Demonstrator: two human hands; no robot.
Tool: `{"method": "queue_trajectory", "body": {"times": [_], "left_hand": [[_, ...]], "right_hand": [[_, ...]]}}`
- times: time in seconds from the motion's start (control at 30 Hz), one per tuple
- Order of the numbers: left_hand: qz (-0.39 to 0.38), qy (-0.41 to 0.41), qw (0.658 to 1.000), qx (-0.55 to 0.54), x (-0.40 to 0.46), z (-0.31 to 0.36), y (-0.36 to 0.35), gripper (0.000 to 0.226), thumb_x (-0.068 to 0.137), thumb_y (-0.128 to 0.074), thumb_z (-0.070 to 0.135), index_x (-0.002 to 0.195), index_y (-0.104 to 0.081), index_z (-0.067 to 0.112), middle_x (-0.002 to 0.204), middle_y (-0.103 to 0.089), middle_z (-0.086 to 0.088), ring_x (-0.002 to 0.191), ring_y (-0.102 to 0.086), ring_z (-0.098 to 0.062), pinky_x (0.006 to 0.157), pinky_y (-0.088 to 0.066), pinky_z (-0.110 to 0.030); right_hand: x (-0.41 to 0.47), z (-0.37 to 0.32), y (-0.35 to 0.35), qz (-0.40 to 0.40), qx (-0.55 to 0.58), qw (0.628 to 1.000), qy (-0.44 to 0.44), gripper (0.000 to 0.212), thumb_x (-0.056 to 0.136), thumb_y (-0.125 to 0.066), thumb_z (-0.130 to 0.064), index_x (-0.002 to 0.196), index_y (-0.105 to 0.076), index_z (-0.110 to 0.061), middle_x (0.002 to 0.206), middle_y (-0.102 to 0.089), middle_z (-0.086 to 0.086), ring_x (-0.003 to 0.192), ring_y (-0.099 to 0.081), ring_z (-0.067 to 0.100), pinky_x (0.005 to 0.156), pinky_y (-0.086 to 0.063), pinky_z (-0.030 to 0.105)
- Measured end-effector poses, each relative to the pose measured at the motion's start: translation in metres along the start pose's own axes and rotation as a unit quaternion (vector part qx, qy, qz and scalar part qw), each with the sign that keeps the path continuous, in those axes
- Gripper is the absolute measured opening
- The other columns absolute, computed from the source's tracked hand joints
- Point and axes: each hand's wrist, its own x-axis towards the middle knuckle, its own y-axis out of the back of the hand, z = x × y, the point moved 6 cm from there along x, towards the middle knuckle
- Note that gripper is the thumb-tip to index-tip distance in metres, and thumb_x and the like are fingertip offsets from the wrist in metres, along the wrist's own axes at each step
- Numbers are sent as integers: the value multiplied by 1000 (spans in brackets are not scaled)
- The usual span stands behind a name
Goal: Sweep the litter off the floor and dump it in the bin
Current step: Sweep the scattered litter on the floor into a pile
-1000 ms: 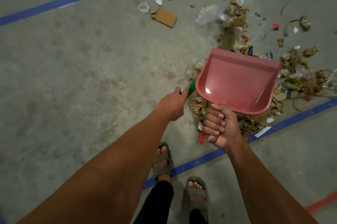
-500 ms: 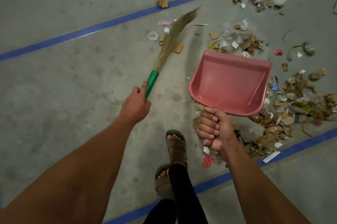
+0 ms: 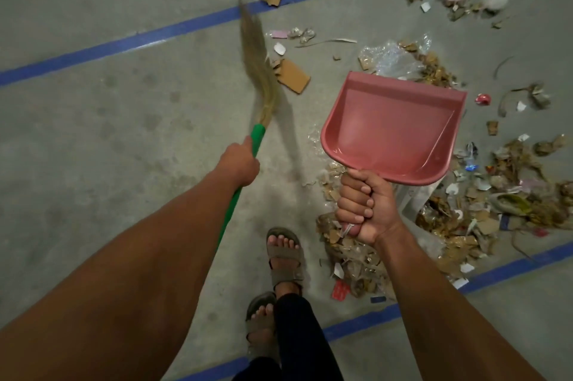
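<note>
A green-handled grass broom (image 3: 255,76) is gripped by the left hand (image 3: 240,163) and an empty pink plastic dustpan (image 3: 393,127) by the right hand (image 3: 364,203), held ready above scattered paper litter (image 3: 465,203) on the right floor (image 3: 108,132).

Blue tape lines (image 3: 173,31) cross the grey concrete floor (image 3: 93,148); two sandalled feet (image 3: 283,259) stand between them.

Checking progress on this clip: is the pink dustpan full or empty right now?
Empty. The dustpan, held by the right hand, shows only bare pink plastic inside; the litter lies on the floor around it.
</note>
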Motion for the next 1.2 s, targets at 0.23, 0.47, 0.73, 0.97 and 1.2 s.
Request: {"method": "queue_trajectory", "body": {"times": [0.23,0.47,0.73,0.97,1.2], "left_hand": [[-49,-197,974,100,6,93,-19,69,102,-51,27,163,-20,34,128,-51,-13,101,-58,-31,80,-46,-38],[21,-265,952,153,-15,87,18,70,103,-51,32,160,-13,42,122,-47,-3,74,-56,-26,62,-51,-41],[100,-126,987,22,-13,15,60,71,105,-47,34,164,-8,31,123,-46,-11,86,-60,-34,80,-55,-49],[4,-70,997,44,28,38,51,70,106,-45,31,166,-10,24,135,-49,-22,115,-57,-38,92,-48,-44],[-69,-286,950,108,26,78,41,70,104,-53,30,165,-19,29,126,-53,-15,106,-57,-32,86,-43,-37]], "right_hand": [[3,-25,13,5,35,999,6,48,103,-37,-23,55,-39,-24,40,-17,-12,30,-14,5,31,-20,19],[-4,-35,3,20,38,999,26,46,101,-44,-22,56,-38,-24,40,-19,-11,30,-14,5,32,-16,19],[9,-40,-25,1,35,999,26,43,100,-43,-22,58,-34,-25,40,-18,-12,31,-15,5,32,-18,20],[21,-28,-25,8,33,999,35,44,102,-40,-22,59,-31,-26,40,-18,-12,30,-15,5,31,-21,19],[20,-12,-17,14,53,997,56,44,101,-42,-22,56,-39,-23,40,-19,-11,30,-17,5,31,-22,20]]}}
